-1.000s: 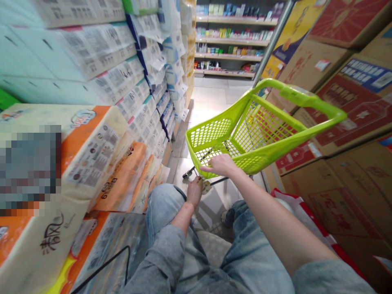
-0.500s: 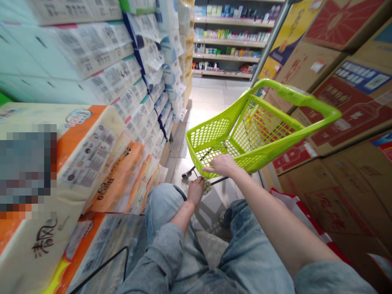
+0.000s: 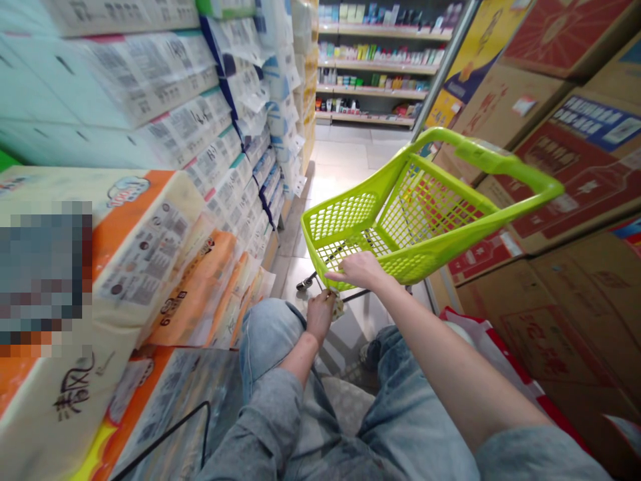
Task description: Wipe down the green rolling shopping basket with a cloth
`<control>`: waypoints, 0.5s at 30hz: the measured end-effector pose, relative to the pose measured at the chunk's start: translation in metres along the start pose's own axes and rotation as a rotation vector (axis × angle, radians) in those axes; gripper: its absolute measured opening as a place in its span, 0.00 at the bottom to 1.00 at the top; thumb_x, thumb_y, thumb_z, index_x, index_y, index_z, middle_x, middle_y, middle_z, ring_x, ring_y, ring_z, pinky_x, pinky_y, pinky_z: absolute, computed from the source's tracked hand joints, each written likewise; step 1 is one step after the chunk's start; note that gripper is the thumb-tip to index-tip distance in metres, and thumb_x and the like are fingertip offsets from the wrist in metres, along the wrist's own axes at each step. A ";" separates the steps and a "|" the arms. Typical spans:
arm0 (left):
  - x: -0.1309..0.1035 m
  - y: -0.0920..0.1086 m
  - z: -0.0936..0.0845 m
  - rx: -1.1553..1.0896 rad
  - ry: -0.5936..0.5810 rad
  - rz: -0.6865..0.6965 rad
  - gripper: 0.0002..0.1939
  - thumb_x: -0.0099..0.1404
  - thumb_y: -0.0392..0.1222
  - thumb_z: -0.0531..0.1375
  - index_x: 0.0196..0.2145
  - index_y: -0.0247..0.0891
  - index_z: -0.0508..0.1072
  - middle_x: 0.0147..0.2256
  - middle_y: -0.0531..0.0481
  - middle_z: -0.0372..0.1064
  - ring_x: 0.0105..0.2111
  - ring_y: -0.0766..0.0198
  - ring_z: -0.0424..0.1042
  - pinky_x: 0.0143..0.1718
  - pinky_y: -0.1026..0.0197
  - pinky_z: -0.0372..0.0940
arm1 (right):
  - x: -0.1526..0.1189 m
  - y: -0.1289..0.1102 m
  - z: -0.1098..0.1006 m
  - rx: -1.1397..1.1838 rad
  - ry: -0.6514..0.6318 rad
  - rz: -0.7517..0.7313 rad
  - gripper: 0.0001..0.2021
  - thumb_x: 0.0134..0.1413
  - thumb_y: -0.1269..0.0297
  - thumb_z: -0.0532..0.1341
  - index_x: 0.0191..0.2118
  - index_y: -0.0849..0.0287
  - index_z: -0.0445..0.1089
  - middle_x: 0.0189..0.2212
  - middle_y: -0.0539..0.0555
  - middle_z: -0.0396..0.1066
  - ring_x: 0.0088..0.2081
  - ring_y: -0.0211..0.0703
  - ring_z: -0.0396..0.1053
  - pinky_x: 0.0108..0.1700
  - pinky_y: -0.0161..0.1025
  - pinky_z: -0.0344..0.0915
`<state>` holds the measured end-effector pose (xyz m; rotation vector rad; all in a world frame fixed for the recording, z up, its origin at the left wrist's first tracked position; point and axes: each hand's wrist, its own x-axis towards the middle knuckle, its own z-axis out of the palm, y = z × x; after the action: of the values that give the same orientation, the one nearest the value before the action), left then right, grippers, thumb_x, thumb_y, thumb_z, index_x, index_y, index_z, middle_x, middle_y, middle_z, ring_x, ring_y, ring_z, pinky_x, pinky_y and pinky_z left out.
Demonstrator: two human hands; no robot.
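A lime-green shopping cart [image 3: 400, 214] stands in front of my knees, its handle to the upper right. My right hand [image 3: 356, 270] rests on the cart's near lower corner, fingers closed over the rim. Just below it and to the left, my left hand [image 3: 321, 312] is closed on a small patterned cloth [image 3: 338, 306], beside the cart's lower edge. Only part of the cloth shows; its shape is hard to make out.
Stacked tissue packs [image 3: 195, 133] rise on the left, with orange and cream packs [image 3: 145, 240] nearer. Cardboard boxes [image 3: 555, 294] line the right. Shelves of small goods [image 3: 380, 63] stand beyond the tiled aisle floor [image 3: 335, 157]. A red and white bag [image 3: 495, 347] lies beside my right leg.
The cart's near corner and my right hand have shifted slightly left. My left hand stays closed on the patterned cloth, with hardly any movement.
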<state>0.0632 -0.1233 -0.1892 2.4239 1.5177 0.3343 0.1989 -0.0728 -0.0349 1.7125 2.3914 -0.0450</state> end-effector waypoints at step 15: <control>-0.010 -0.029 -0.003 -0.426 0.263 -0.452 0.12 0.66 0.38 0.49 0.41 0.35 0.70 0.34 0.44 0.72 0.34 0.60 0.71 0.34 0.62 0.60 | 0.001 -0.009 -0.004 0.026 -0.019 0.015 0.43 0.51 0.31 0.37 0.35 0.62 0.77 0.33 0.65 0.75 0.38 0.51 0.72 0.38 0.39 0.61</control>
<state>0.0339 -0.1197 -0.1965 1.7091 1.8215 0.8052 0.1894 -0.0741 -0.0320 1.7338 2.3745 -0.0901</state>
